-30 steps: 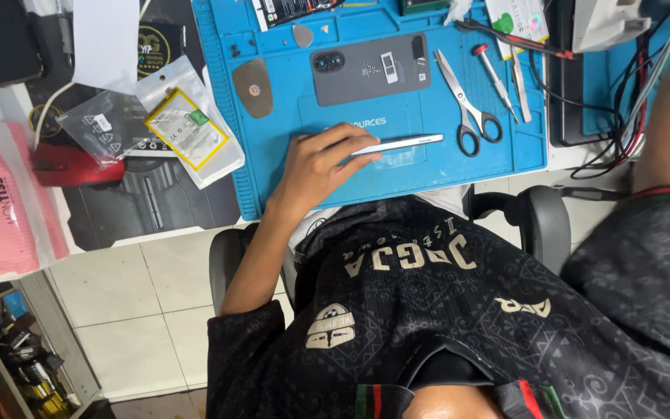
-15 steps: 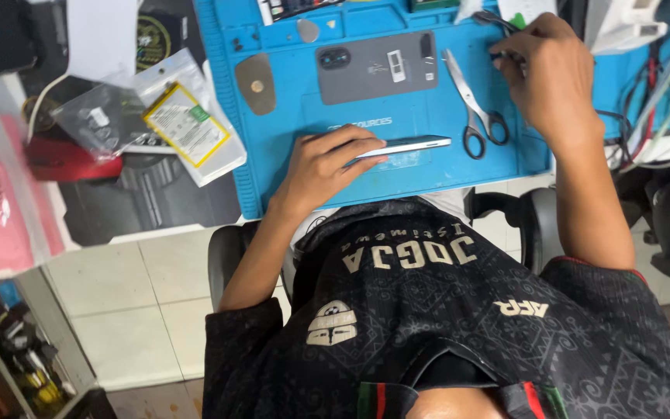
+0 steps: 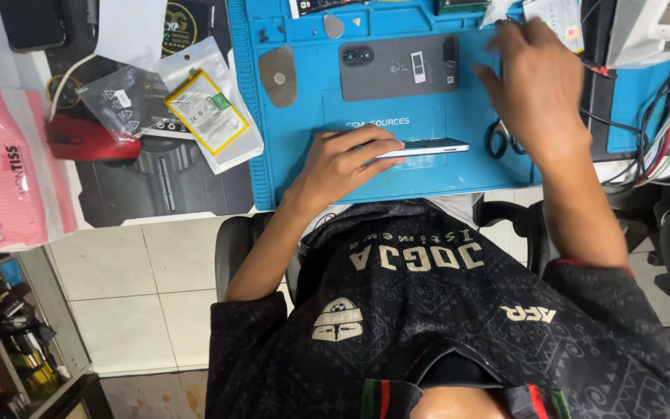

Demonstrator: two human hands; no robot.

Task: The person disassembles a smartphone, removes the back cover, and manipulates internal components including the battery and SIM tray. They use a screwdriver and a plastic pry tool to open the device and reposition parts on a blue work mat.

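Observation:
My left hand (image 3: 339, 161) is shut on a slim phone (image 3: 428, 147) that stands on its long edge on the blue work mat (image 3: 288, 167). My right hand (image 3: 540, 89) hovers over the mat's right side, blurred, with its fingers apart and nothing seen in it. Just below that hand, the black handles of a pair of scissors (image 3: 498, 141) stick out. A grey phone back (image 3: 397, 68) with camera openings lies flat on the mat beyond the held phone.
Left of the mat lie a yellow-edged battery in a clear bag (image 3: 207, 112), a red object (image 3: 91, 140) and a pink pack (image 3: 1, 178). A grey oval pad (image 3: 278, 76) sits on the mat. Cables (image 3: 661, 124) and a white device (image 3: 645, 31) crowd the right.
My right hand came into view at the tools on the far right, then moved left and nearer, over the scissors. My left hand still holds the phone on edge.

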